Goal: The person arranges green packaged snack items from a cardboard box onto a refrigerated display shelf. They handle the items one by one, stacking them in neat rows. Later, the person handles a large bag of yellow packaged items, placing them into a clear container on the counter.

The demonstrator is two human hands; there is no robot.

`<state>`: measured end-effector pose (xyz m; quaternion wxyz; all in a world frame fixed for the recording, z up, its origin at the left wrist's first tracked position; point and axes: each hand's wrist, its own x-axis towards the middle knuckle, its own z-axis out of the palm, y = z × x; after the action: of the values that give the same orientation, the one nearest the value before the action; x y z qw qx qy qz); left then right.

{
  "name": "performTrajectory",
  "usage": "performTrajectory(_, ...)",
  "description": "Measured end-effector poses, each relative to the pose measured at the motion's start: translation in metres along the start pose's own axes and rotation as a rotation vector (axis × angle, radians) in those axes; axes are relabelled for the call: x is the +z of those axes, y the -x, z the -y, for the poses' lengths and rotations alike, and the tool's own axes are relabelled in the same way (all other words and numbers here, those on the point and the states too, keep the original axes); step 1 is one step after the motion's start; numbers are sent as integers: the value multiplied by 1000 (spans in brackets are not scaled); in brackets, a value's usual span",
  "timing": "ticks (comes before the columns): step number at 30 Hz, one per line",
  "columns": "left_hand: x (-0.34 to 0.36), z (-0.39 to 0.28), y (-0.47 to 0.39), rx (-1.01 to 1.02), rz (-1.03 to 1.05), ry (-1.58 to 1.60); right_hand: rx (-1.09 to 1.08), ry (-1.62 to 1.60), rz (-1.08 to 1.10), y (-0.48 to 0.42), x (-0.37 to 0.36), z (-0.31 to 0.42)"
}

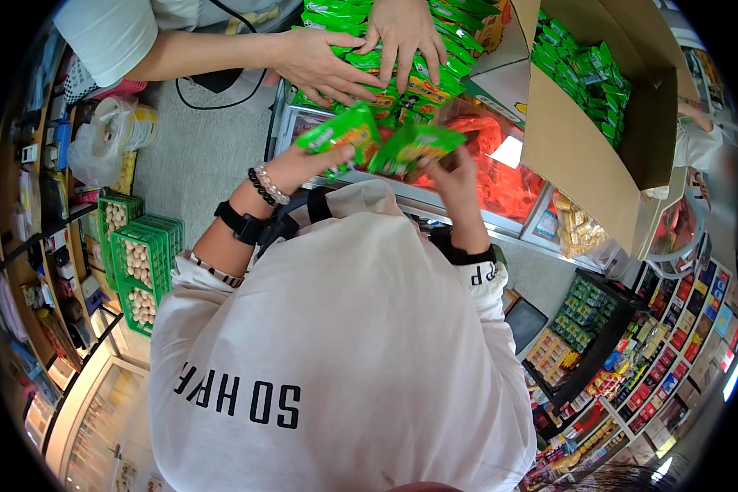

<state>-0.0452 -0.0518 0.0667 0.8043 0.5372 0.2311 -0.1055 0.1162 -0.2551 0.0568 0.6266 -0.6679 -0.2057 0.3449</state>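
My left hand (310, 163), with two bead bracelets and a black strap at the wrist, grips a green snack packet (353, 132). In my right hand (456, 175) is a second green packet (415, 147), tilted and slightly blurred. The two packets are close together, just before my chest. Beyond them a pile of similar green packets (338, 15) lies in rows on a glass-topped counter (504, 184). A co-worker's two hands (332, 64) rest spread on that pile.
An open cardboard box (584, 135) at the right holds loose green packets (581, 74). Red plastic (498, 166) shows on or under the counter glass. Green crates of eggs (138, 264) stand on the floor at left, near shelving (43, 240). Another person (695, 141) is at far right.
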Motion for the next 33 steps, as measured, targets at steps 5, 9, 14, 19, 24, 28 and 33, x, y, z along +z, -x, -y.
performTrajectory(5, -10, 12, -4, 134, 52, -215, -83, 507, -262, -36, -5, -3)
performTrajectory(9, -3, 33, -27, 330, 91, -459, -209, 663, -332, -48, -6, -18)
performTrajectory(14, 17, 29, -51, 545, 32, -711, -258, 732, -372, -48, -3, -23)
performTrajectory(19, 28, 14, -60, 556, 11, -741, -102, 586, -348, -46, -1, -19)
performTrajectory(24, 32, 9, -63, 528, 5, -809, -126, 627, -390, -53, -5, -35)
performTrajectory(28, 32, 22, -65, 601, -97, -910, -132, 493, -399, -51, -6, -38)
performTrajectory(33, 37, 18, -63, 555, -135, -947, -151, 569, -432, -55, -4, -44)
